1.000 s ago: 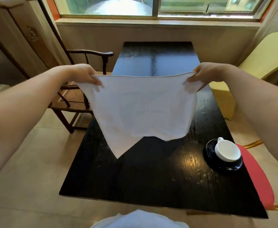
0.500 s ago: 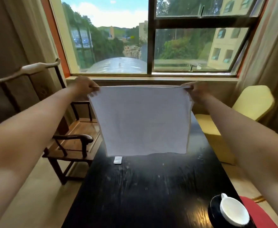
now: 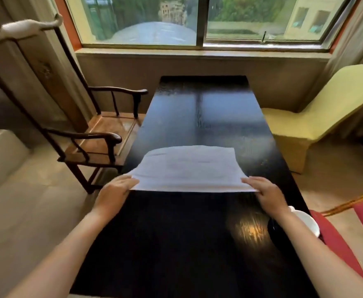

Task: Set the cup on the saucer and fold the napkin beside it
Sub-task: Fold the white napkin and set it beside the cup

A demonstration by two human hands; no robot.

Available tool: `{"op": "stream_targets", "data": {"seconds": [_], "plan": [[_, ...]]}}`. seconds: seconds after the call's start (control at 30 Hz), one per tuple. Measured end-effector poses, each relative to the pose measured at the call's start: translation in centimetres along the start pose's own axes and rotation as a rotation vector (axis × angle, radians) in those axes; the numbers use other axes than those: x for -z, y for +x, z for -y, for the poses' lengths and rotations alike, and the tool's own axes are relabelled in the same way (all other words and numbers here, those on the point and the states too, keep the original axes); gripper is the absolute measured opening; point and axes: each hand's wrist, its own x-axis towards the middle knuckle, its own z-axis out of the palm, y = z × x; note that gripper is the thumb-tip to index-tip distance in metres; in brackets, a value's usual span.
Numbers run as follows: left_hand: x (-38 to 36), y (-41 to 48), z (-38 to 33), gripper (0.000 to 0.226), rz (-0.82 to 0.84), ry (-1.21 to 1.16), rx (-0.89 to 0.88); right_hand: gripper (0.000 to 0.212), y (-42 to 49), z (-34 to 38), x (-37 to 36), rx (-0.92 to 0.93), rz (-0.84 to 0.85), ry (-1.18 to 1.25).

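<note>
A white cloth napkin [image 3: 190, 168] is stretched low over the black table [image 3: 197, 244], its far edge down on the tabletop. My left hand [image 3: 117, 190] grips the near left corner and my right hand [image 3: 266, 191] grips the near right corner. The near edge sits slightly raised between them. A white cup [image 3: 307, 220] stands on a dark saucer [image 3: 272, 227] at the table's right edge; my right forearm covers most of both.
A dark wooden armchair [image 3: 99, 138] stands close to the table's left side. A yellow chair [image 3: 318, 117] sits at the far right, and a red seat [image 3: 335, 239] lies beside the cup. A window sill [image 3: 197, 52] runs behind the table.
The napkin hung upright in front of me, held high by its top corners. Both hands have come down and toward me, and the cloth now spreads nearly flat over the table.
</note>
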Motion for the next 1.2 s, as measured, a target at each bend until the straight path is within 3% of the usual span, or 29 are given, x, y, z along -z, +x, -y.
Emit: {"op": "stream_targets", "data": {"seconds": [0.1, 0.27, 0.5, 0.83, 0.97, 1.1, 1.2], "plan": [[-4.6, -3.7, 1.0, 0.033, 0.172, -0.044, 0.118, 0.051, -3.4, -1.6, -3.8, -0.117, 0.109, 0.023], [-9.0, -8.5, 1.8, 0.037, 0.301, -0.092, 0.19, 0.055, -7.1, -3.6, -7.3, -0.244, 0.302, 0.007], [-11.6, -12.1, 2.3, 0.036, 0.448, -0.08, 0.228, 0.043, -10.9, -5.0, -9.4, -0.294, 0.48, -0.067], [-12.0, -13.1, 2.7, 0.03, 0.589, -0.143, 0.357, 0.039, -11.2, -5.9, -8.8, -0.291, 0.603, 0.007], [-10.2, -10.5, 3.2, 0.021, 0.539, -0.31, 0.465, 0.017, -8.3, -5.7, -6.6, -0.325, 0.641, 0.11], [-8.5, -6.9, 3.2, 0.019, 0.318, -0.517, 0.64, 0.027, -4.7, -5.8, -4.1, -0.432, 0.528, 0.308], [-7.7, -4.2, 2.7, 0.018, 0.181, -0.676, 0.727, 0.016, -2.1, -5.2, -3.0, -0.507, 0.451, 0.454]]}}
